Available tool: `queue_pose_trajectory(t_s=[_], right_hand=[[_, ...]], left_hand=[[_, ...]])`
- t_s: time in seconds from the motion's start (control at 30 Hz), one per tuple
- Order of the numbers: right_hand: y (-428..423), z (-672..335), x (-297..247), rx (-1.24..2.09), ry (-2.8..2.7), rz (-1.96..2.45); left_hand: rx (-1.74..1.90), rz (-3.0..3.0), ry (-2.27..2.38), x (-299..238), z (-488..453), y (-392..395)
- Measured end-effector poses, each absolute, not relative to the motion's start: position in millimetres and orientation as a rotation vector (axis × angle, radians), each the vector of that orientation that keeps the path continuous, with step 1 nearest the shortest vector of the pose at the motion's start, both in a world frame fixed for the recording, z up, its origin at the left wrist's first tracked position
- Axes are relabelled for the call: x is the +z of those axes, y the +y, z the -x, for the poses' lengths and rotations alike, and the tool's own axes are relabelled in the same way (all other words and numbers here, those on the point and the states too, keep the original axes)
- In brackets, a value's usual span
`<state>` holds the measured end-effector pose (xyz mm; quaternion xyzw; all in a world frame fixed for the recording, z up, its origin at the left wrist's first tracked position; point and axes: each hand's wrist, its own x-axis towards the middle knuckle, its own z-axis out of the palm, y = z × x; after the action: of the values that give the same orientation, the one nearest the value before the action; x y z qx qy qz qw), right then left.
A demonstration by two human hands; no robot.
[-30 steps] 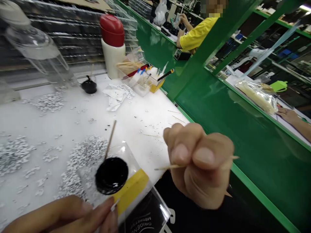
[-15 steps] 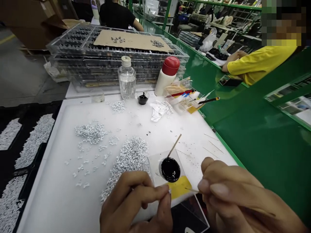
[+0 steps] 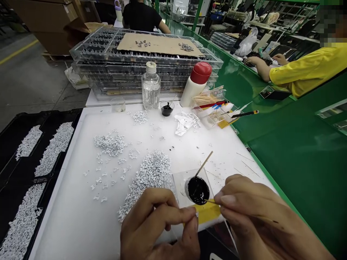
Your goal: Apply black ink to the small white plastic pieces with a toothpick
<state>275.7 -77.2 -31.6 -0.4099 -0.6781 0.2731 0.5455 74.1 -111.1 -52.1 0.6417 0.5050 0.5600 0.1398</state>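
Observation:
My left hand (image 3: 159, 224) is closed, thumb and forefinger pinching a tiny white piece (image 3: 197, 214) that shows only as a sliver. In my right hand (image 3: 252, 206) a thin wooden toothpick (image 3: 211, 202) is gripped, its tip at the near rim of a small cup of black paint (image 3: 198, 190). A wooden stick (image 3: 204, 163) leans in that cup. The cup stands on a clear plastic block (image 3: 177, 178) with yellow tape (image 3: 207, 213) along its front. Beside my left hand lies a large pile of small white pieces (image 3: 151, 169).
Smaller heaps of white pieces (image 3: 110, 143) lie farther left. At the back stand a clear bottle (image 3: 151, 88), a second black paint cup (image 3: 167, 109), a red-capped flask (image 3: 195, 85) and a box of sticks (image 3: 211, 108). Stacked trays (image 3: 108, 74) rise behind. A person in yellow (image 3: 311, 68) sits right.
My right hand has brought the toothpick up and left to the paint cup's rim. My left hand keeps its pinch. The whole view has shifted slightly; the person in yellow has moved their hands apart.

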Motion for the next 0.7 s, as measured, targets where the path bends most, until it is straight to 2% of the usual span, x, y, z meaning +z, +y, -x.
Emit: queue_pose_trajectory(t_s=[0.33,0.53,0.7], right_hand=[[-75.6,-274.3,-24.6,0.569,-1.848,0.956],[-76.1,-280.1,-23.3,0.499,-1.952,0.943],[-77.5,-278.4,-28.3,0.582,-1.831,0.941]], left_hand=[[1.735,-1.597,1.617,-50.3,-92.5,-113.2],[1.575,-1.900,1.427,-50.8,-73.3,-111.2],[1.577,-1.925,1.407,-52.9,-66.5,-109.5]])
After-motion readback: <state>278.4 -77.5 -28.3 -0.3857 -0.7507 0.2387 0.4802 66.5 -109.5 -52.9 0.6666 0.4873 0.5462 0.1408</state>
